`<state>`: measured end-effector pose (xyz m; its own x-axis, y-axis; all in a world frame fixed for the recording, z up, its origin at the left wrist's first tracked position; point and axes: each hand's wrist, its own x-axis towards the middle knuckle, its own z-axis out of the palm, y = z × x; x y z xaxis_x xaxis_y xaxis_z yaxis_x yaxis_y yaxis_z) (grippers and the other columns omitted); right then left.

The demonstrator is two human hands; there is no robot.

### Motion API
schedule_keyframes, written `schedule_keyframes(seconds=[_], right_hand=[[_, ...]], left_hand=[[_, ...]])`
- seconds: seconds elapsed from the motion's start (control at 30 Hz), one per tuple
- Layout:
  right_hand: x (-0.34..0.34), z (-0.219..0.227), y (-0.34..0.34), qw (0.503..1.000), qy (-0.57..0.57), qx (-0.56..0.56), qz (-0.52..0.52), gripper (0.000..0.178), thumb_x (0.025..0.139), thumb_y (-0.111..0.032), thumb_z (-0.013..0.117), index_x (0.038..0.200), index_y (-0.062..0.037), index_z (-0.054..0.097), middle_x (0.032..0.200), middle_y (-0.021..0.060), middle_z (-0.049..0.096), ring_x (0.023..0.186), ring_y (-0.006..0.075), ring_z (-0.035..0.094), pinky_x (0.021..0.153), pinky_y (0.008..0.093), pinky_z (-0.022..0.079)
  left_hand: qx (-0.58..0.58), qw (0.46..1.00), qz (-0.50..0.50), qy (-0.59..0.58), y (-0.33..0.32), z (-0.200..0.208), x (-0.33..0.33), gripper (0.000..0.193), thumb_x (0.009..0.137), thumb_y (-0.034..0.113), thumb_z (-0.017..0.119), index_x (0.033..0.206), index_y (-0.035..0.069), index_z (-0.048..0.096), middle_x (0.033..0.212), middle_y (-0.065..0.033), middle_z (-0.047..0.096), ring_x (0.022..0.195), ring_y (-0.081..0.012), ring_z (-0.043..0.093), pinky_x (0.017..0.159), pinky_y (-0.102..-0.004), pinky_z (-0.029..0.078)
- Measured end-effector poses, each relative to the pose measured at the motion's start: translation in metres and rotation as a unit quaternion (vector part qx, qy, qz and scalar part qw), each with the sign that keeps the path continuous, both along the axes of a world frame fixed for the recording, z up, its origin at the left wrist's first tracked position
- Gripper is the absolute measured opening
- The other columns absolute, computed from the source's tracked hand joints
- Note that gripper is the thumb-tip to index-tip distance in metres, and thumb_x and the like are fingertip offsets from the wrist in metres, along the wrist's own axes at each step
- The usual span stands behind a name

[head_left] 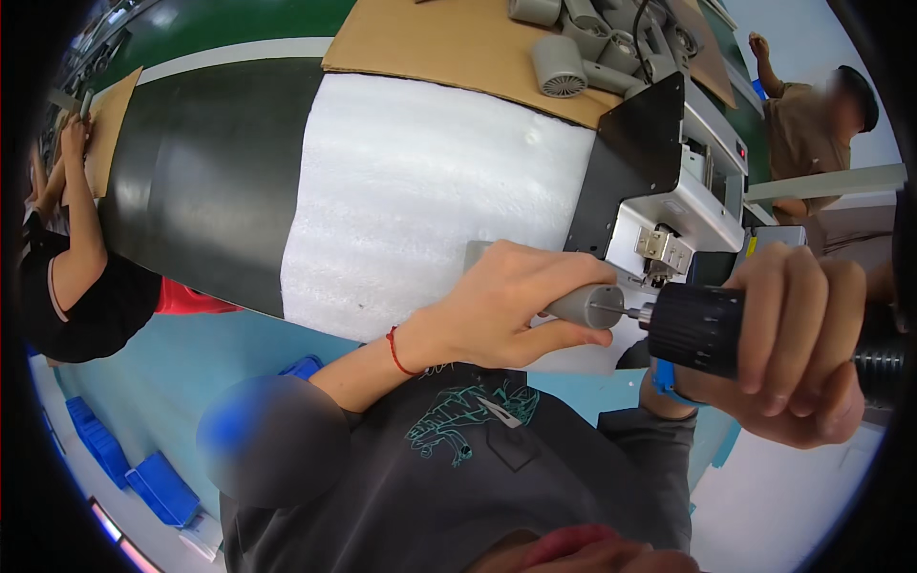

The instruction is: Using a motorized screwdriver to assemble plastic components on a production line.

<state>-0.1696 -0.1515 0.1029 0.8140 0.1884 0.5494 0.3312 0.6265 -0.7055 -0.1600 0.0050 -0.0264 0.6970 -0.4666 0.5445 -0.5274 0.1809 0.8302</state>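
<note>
My left hand (511, 301) is closed round a grey hair dryer (585, 307), with the round end of its handle turned to the right. Part of the grey body shows behind my knuckles, and the rest is hidden by the hand. My right hand (798, 344) grips a black electric screwdriver (695, 327) held level, pointing left. Its thin bit reaches the handle's end face; whether a screw sits at the tip is too small to tell. Both hands are over the near edge of a white foam sheet (439, 181).
A screw feeder (707, 181) with a black side plate stands just beyond the screwdriver. Several grey hair dryers (559, 67) lie on cardboard (430, 43) at the back. Co-workers are at far left (72, 248) and far right (812, 124). Blue bins (162, 487) stand on the floor.
</note>
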Motion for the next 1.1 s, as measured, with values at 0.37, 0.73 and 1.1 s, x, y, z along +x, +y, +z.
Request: schedule_keyframes(seconds=[0.37, 0.73, 1.1], right_hand=[[0.007, 0.003, 0.023, 0.994, -0.086, -0.066, -0.025, 0.035, 0.073, 0.002, 0.057, 0.095, -0.0095, 0.034, 0.053, 0.0009, 0.047, 0.040, 0.0089, 0.048, 0.038, 0.0199, 0.046], [-0.007, -0.002, 0.014, 0.989, -0.049, 0.028, -0.138, 0.039, 0.074, -0.006, 0.058, 0.104, -0.0072, 0.034, 0.058, -0.0003, 0.038, 0.043, 0.0060, 0.037, 0.043, 0.0155, 0.033], [-0.030, -0.060, -0.064, 0.964, -0.019, 0.071, -0.256, 0.047, 0.077, 0.001, 0.053, 0.122, 0.0005, 0.039, 0.058, -0.0008, 0.035, 0.043, 0.0055, 0.034, 0.042, 0.0177, 0.033]], left_hand=[[0.069, 0.997, 0.006, -0.023, 0.004, 0.005, -0.005, 0.039, 0.073, 0.025, 0.069, 0.102, 0.003, 0.056, 0.083, -0.0139, 0.061, 0.073, -0.0338, 0.060, 0.060, -0.0381, 0.046], [0.158, 0.986, 0.025, -0.038, 0.008, 0.020, 0.005, 0.031, 0.080, 0.030, 0.065, 0.099, 0.007, 0.054, 0.076, -0.0113, 0.060, 0.066, -0.0333, 0.059, 0.056, -0.0405, 0.045], [0.587, 0.722, 0.367, -0.009, 0.260, 0.006, 0.310, 0.047, 0.084, 0.038, 0.053, 0.119, 0.008, 0.047, 0.102, -0.0253, 0.060, 0.098, -0.0398, 0.057, 0.083, -0.0488, 0.045]])
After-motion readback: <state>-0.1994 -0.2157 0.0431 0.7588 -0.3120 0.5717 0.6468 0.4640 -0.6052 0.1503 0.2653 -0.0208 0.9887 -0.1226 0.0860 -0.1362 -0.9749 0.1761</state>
